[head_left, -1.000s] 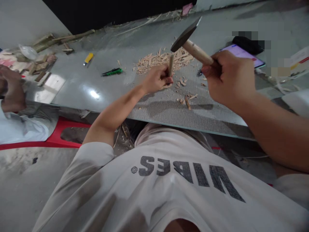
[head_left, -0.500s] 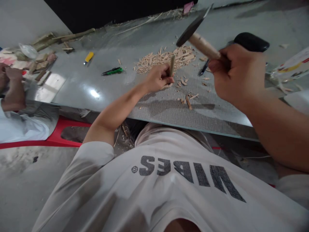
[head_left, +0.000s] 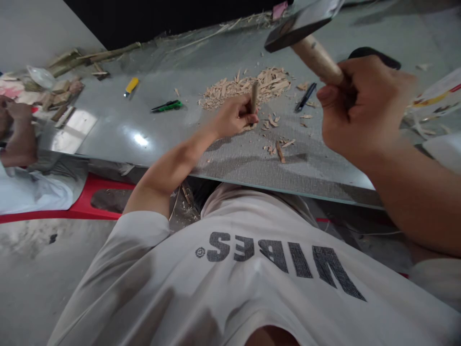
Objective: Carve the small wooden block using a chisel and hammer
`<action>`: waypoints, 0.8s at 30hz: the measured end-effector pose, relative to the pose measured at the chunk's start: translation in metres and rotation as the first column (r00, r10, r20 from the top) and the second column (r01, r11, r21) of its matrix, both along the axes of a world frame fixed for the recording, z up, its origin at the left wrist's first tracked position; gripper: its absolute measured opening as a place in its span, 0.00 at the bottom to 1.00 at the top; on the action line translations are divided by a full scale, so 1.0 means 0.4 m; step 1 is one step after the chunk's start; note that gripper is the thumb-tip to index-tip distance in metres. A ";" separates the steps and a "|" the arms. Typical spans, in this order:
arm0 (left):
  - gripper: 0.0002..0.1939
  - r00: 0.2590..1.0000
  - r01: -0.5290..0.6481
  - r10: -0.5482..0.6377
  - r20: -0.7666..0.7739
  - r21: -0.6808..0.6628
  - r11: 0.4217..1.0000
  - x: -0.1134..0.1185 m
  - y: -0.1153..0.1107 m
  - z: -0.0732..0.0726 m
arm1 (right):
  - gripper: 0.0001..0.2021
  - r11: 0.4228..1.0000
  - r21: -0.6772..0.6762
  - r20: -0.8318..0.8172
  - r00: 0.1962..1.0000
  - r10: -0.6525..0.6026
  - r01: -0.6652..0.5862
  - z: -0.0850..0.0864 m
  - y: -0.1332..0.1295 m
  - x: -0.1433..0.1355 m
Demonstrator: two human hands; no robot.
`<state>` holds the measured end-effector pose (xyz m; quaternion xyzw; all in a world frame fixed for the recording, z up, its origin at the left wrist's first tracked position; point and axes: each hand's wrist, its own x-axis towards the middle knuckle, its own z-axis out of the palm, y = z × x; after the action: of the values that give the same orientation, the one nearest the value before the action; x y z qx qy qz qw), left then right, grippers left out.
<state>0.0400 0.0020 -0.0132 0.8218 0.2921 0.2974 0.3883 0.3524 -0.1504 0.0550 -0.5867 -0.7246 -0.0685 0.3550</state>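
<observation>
My right hand (head_left: 367, 105) is closed round the wooden handle of a hammer (head_left: 317, 60), raised above the table with its dark metal head up and to the left. My left hand (head_left: 236, 115) grips an upright round wooden stick (head_left: 254, 96) near the table surface; its lower end is hidden by my fingers. Behind that hand lies a heap of pale wood shavings (head_left: 226, 90). A few more chips and a short brown wood piece (head_left: 280, 152) lie to its right, nearer to me.
On the table (head_left: 118, 129) lie a yellow cutter (head_left: 131, 86), a green-and-black cutter (head_left: 167, 106) and a dark blue cutter (head_left: 306, 97). A black object (head_left: 378, 56) is partly behind my right hand. At far left are another person's hands (head_left: 18, 115), near wood scraps (head_left: 59, 98).
The hammer has tilted and shifted slightly, showing more of its head, and my right hand has moved a little to the right. My left hand and the stick stay nearly in place.
</observation>
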 end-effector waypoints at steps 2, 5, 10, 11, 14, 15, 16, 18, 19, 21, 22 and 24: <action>0.41 1.000 0.000 0.000 0.004 0.004 1.000 -0.001 -0.008 0.004 | 0.34 1.000 -0.003 0.022 1.000 0.009 -0.009 -0.001 0.002 0.003; 0.42 0.999 -0.037 0.037 -0.011 0.003 0.999 0.001 -0.015 0.008 | 0.35 0.999 -0.035 0.011 1.000 0.011 -0.010 0.001 0.003 0.003; 0.33 0.998 -0.056 0.056 -0.010 0.035 0.998 0.007 -0.009 0.007 | 0.36 0.997 -0.081 0.044 0.999 0.003 0.000 0.008 -0.001 0.003; 0.30 0.996 -0.078 0.079 -0.029 0.048 0.996 0.008 -0.008 0.007 | 0.36 0.997 -0.080 0.054 0.999 0.002 0.002 0.008 -0.002 0.004; 0.20 0.988 -0.127 0.135 -0.080 0.094 0.987 0.012 -0.008 0.009 | 0.37 0.999 -0.046 0.055 0.998 -0.021 0.024 0.011 -0.004 0.006; 0.17 0.987 -0.129 0.138 -0.086 0.105 0.986 0.013 -0.009 0.010 | 0.38 0.999 -0.035 0.052 0.998 -0.030 0.032 0.013 -0.005 0.006; 0.15 0.986 -0.127 0.137 -0.090 0.112 0.986 0.013 -0.010 0.010 | 0.39 0.999 -0.037 0.058 0.998 -0.035 0.037 0.018 -0.005 0.006; 0.14 0.987 -0.123 0.133 -0.086 0.104 0.987 0.013 -0.011 0.009 | 0.37 0.994 -0.097 0.101 0.994 -0.033 0.043 0.028 -0.006 0.007; 0.13 0.988 -0.123 0.130 -0.077 0.093 0.988 0.013 -0.011 0.008 | 0.36 0.988 -0.147 0.132 0.991 -0.029 0.049 0.033 -0.006 0.008; 0.13 0.990 -0.125 0.129 -0.052 0.071 0.990 0.013 -0.008 0.004 | 0.33 0.974 -0.214 0.174 0.984 -0.039 0.076 0.040 -0.005 0.012; 0.14 0.991 -0.128 0.131 -0.040 0.065 0.990 0.012 -0.007 0.002 | 0.32 0.973 -0.214 0.173 0.984 -0.045 0.082 0.041 -0.005 0.015; 0.17 0.993 -0.114 0.116 -0.034 0.048 0.992 0.010 -0.002 0.000 | 0.33 0.989 -0.133 0.119 0.991 -0.055 0.070 0.037 -0.004 0.018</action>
<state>0.0441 0.0010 -0.0134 0.8177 0.3392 0.3108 0.3460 0.3596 -0.1520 0.0700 -0.6272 -0.7281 -0.0634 0.2694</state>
